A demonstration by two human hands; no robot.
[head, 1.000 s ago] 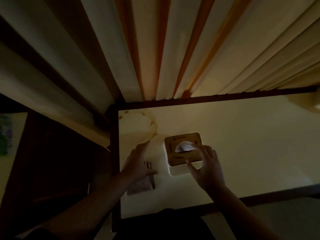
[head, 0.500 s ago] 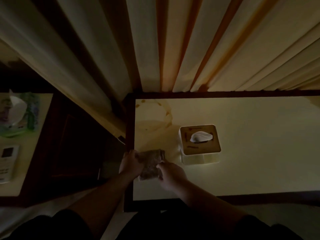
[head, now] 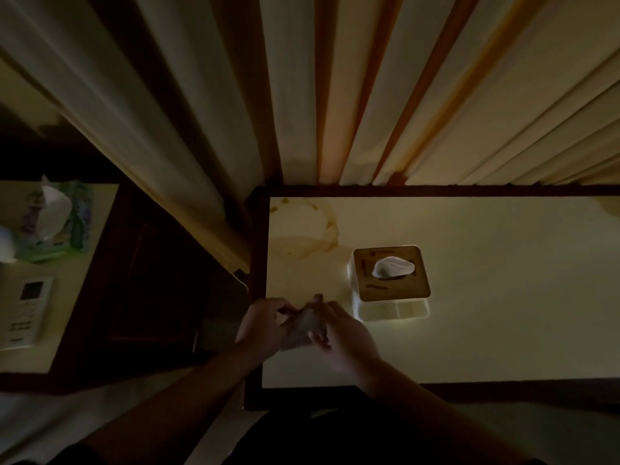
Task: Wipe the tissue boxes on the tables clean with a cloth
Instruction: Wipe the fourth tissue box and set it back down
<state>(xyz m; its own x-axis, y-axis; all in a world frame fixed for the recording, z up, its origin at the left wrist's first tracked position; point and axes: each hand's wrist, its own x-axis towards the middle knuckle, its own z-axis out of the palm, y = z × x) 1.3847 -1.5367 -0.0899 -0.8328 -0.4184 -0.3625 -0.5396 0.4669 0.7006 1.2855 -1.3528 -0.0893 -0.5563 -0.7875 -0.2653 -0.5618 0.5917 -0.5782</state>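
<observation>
- While the room lay dim, both hands met over the near left part of the pale, dark-framed desk [head: 469,330], holding a small crumpled brownish cloth [head: 303,327] between them.
- The left hand [head: 261,325] gripped the cloth's left side, its fingers curled round the fabric.
- The right hand [head: 345,340] pinched the cloth's right side, fingers bent over it and thumb against its lower edge.
- One corner of the cloth stuck up above the two hands.
- Whether the cloth touched the desk could not be told.
- The square white tissue box with a tan wooden-looking lid [head: 391,280] stood on the desk just to the right of the hands and a little farther back, apart from them.
- A white tissue [head: 392,267] poked up through the slot in the middle of the lid.
- Brownish ring-shaped stains [head: 312,229] marked the desk's far left corner, behind the hands.
- Cream pleated curtains with orange stripes [head: 369,88] hung behind the desk.
- At the far left, on a second pale desk [head: 67,313], lay a green soft tissue pack with a white tissue sticking out [head: 53,223].
- A white remote control with a small screen [head: 23,313] lay nearer on that same desk.
</observation>
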